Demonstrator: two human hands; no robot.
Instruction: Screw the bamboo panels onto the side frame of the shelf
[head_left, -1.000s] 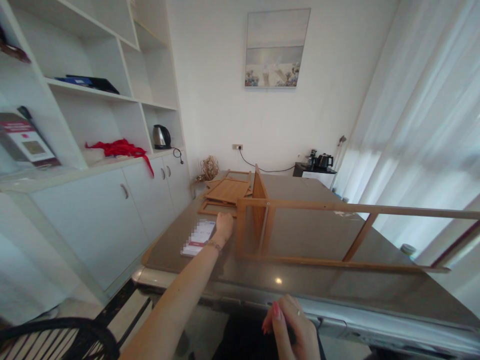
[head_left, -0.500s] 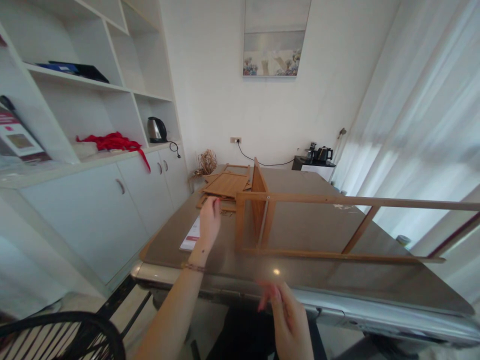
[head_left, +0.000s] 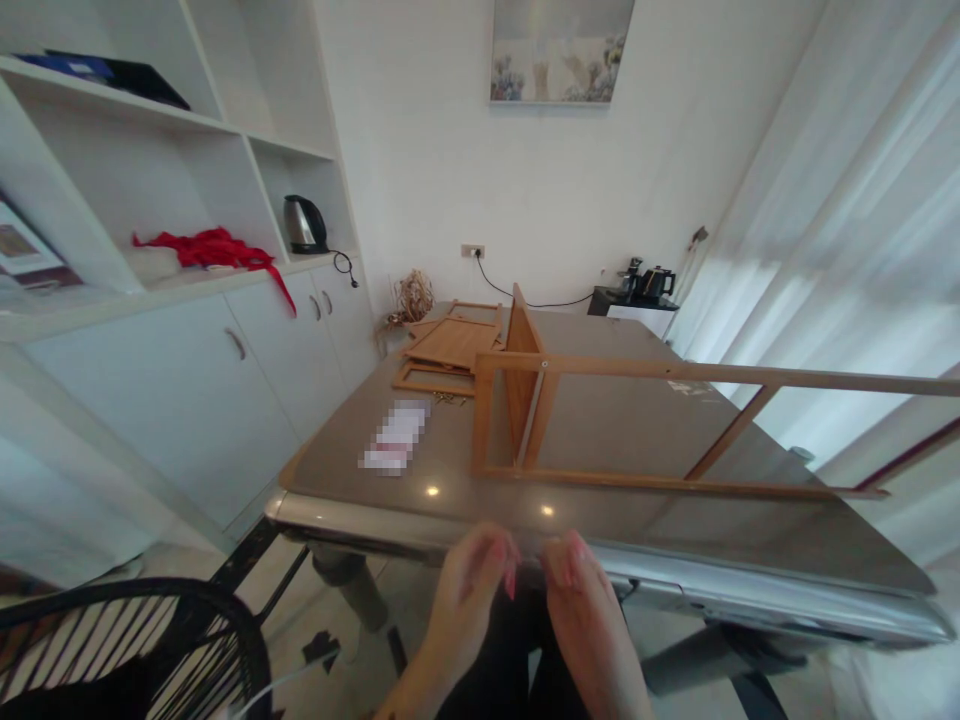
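Note:
My left hand (head_left: 474,578) is at the table's near edge, its fingers curled and closed. Whatever it may hold is too small or hidden to name. Just beside it, my right hand (head_left: 581,598) is closed too, thumb against fingers, contents hidden. A small gap separates the fingertips. Beyond them a ladder-like wooden frame (head_left: 600,482) rests on its long edge, with a wooden panel (head_left: 523,375) standing upright against its left end. Small brass-coloured screw-like pieces (head_left: 450,399) lie on the table left of the frame, near a blurred printed sheet (head_left: 397,438).
Several flat wooden panels (head_left: 454,343) are stacked at the far left of the grey table (head_left: 622,430). A black chair (head_left: 255,620) is at lower left. Shelves hold a kettle (head_left: 304,225) and red cloth (head_left: 214,248). A black pot (head_left: 658,283) stands behind right.
My left hand has come back from beside the small brass pieces to the table's near edge, close to my right hand. The view has tilted down slightly.

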